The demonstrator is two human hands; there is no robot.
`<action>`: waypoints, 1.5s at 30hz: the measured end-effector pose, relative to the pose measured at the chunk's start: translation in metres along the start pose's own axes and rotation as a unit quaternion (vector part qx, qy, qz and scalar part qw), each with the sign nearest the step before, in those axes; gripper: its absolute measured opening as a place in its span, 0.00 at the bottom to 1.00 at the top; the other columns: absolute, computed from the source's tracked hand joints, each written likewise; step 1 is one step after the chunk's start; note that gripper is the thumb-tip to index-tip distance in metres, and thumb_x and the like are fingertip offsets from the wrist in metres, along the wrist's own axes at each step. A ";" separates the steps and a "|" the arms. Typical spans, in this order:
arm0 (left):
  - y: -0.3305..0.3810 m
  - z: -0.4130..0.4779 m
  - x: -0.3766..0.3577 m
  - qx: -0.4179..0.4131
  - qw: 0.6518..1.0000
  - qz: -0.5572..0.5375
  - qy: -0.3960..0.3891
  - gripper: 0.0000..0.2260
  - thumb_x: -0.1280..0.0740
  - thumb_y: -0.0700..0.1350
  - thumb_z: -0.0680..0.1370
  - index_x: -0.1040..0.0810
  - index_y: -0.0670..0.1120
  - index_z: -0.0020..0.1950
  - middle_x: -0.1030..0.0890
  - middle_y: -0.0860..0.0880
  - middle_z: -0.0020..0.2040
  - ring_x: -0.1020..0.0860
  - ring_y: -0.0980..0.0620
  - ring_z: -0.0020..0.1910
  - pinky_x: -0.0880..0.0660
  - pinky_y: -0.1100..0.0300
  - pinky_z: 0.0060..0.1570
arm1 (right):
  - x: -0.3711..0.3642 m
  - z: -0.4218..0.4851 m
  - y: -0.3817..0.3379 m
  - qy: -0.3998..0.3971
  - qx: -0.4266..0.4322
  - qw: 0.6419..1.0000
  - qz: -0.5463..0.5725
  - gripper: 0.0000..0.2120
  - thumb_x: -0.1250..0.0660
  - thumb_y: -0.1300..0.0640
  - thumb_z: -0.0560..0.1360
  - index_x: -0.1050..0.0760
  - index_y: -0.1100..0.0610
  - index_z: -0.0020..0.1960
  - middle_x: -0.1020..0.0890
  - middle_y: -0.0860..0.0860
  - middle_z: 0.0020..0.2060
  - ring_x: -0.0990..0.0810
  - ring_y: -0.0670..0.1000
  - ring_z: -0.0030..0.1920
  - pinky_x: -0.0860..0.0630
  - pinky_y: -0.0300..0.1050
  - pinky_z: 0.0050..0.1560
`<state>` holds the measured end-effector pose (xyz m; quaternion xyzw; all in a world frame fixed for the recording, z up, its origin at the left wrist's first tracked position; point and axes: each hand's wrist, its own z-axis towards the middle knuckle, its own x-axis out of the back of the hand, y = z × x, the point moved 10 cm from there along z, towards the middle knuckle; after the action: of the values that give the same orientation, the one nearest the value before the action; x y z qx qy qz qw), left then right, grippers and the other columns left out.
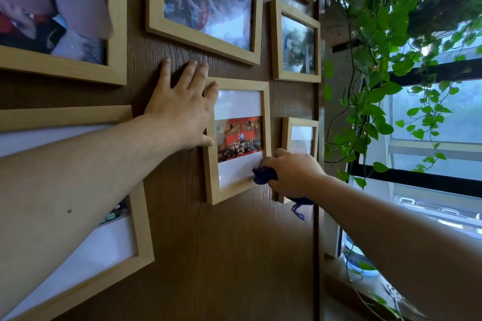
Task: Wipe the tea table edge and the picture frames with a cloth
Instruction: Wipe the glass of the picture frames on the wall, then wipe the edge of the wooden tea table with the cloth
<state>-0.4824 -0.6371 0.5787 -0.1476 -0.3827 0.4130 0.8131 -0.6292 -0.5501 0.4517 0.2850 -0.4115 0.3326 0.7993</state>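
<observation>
On the wall [234, 242], seven frames [266, 122]; right hand [294, 177] clutches one cloth [263, 176].

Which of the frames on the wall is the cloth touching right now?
The small upright frame holding the red group photo. The right hand presses the blue cloth at its lower right corner while the left hand steadies its left side. No other frame is touched.

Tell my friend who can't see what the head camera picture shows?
A right hand presses a blue cloth on a small wooden picture frame while the left hand steadies it. More frames and a leafy vine surround it.
</observation>
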 end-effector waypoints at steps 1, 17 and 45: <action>0.001 -0.001 0.002 0.003 1.000 -0.009 0.007 0.48 0.37 0.70 0.69 0.55 0.47 0.77 0.58 0.39 0.78 0.60 0.41 0.76 0.56 0.33 0.71 | 0.004 -0.002 0.008 0.012 -0.003 1.000 0.006 0.20 0.38 0.47 0.74 0.34 0.43 0.66 0.27 0.49 0.52 0.24 0.51 0.42 0.24 0.46 0.40; 0.254 -0.043 -0.056 -0.162 0.938 -0.306 0.016 0.31 0.41 0.61 0.77 0.40 0.46 0.76 0.34 0.43 0.74 0.36 0.44 0.73 0.40 0.48 0.71 | -0.061 -0.078 0.115 0.051 0.047 0.997 -0.018 0.24 0.35 0.48 0.70 0.30 0.48 0.66 0.25 0.55 0.50 0.22 0.59 0.39 0.27 0.47 0.33; 0.464 -0.301 0.119 -0.558 0.586 -0.584 0.067 0.33 0.43 0.62 0.74 0.30 0.42 0.70 0.25 0.41 0.67 0.28 0.42 0.66 0.30 0.45 0.65 | -0.005 -0.547 0.032 -0.184 -0.457 0.860 -0.133 0.23 0.35 0.48 0.66 0.26 0.48 0.60 0.23 0.54 0.47 0.20 0.59 0.38 0.23 0.50 0.27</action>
<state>-0.4738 -0.2352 0.1803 -0.3442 -0.4861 -0.4564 0.6610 -0.3997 -0.1327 0.1800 -0.0043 -0.6151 -0.0605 0.7861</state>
